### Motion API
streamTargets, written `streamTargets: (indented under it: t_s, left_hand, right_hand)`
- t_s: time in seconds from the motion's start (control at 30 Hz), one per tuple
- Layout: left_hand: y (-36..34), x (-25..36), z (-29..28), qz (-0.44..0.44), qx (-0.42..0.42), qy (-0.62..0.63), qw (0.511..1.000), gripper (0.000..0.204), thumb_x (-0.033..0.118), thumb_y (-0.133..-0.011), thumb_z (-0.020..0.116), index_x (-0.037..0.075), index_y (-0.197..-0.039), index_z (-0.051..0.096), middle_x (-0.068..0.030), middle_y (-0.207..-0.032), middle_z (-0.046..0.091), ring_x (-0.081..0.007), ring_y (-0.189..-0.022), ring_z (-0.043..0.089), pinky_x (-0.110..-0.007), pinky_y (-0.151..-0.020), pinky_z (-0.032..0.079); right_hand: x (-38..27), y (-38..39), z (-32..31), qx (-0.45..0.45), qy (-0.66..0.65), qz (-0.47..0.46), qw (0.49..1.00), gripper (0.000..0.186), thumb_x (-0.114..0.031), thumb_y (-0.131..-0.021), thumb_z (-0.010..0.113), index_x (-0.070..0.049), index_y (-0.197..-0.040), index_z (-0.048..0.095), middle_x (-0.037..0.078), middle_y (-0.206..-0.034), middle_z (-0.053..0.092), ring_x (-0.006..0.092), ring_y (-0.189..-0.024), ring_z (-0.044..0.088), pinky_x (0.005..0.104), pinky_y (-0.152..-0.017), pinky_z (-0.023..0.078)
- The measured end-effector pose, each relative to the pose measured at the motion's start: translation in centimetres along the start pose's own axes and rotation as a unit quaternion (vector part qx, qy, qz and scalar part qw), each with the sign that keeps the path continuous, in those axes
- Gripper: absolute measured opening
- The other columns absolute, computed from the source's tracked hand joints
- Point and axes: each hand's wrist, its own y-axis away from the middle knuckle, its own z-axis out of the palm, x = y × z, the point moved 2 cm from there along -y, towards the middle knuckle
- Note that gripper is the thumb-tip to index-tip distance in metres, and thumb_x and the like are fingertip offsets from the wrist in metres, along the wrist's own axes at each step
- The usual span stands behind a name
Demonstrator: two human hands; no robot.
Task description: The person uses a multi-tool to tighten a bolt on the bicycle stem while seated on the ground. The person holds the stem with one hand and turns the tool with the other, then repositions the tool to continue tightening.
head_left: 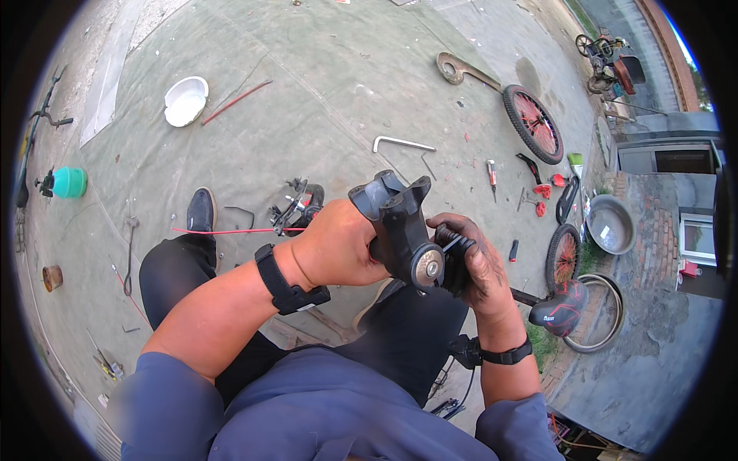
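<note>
In front of my chest I hold a black metal part that looks like a bicycle stem [403, 227]. Two blunt prongs stick up at its top, and a round silver cap with a bolt sits at its lower end. My left hand [334, 242] is closed around its left side. My right hand [484, 265], its fingers darkly stained, grips a black ribbed piece [455, 244] beside the cap. A thin metal rod shows at that piece; my fingers partly hide it, so its kind cannot be made out.
Behind my left wrist, a black brake-like assembly [301, 206] lies near a red cable [231, 230]. Ahead are a large hex key [403, 144] and a white bowl [186, 101]. Rightward lie a red-rimmed wheel [533, 123], a saddle [561, 309] and a metal basin [610, 224].
</note>
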Motion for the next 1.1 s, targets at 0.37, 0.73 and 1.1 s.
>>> streamTargets:
  t_s: [0.37,0.73,1.1]
  left_hand:
    - [0.2,-0.5,0.4,0.002,-0.007,0.000,1.000,0.024,0.020,-0.068,0.085,0.010,-0.086,0.073,-0.0089,-0.080,0.069,-0.0305,-0.070,0.067,-0.037,-0.061,0.053]
    - [0.2,0.0,0.2,0.022,-0.006,0.003,1.000,0.030,0.021,-0.069,0.084,0.012,-0.096,0.072,-0.0090,-0.082,0.068,-0.0328,-0.070,0.067,-0.039,-0.060,0.053]
    - [-0.3,-0.1,0.3,-0.048,-0.027,0.034,0.998,0.025,0.016,-0.069,0.082,0.009,-0.089,0.068,-0.0112,-0.071,0.066,-0.0352,-0.067,0.066,-0.041,-0.060,0.052]
  right_hand:
    - [0.7,-0.4,0.9,0.002,-0.102,0.034,0.994,0.072,-0.063,-0.101,0.049,0.003,-0.130,0.055,0.007,-0.088,0.062,0.0152,-0.070,0.062,0.0276,-0.067,0.047]
    - [-1.3,0.5,0.5,-0.010,-0.122,0.144,0.982,0.062,-0.056,-0.106,0.047,0.002,-0.128,0.057,0.006,-0.083,0.061,0.0147,-0.061,0.059,0.0272,-0.062,0.045]
    - [-1.2,-0.3,-0.5,-0.013,-0.135,0.143,0.980,0.065,-0.061,-0.099,0.060,-0.002,-0.126,0.058,0.007,-0.084,0.061,0.0165,-0.065,0.060,0.0281,-0.059,0.048]
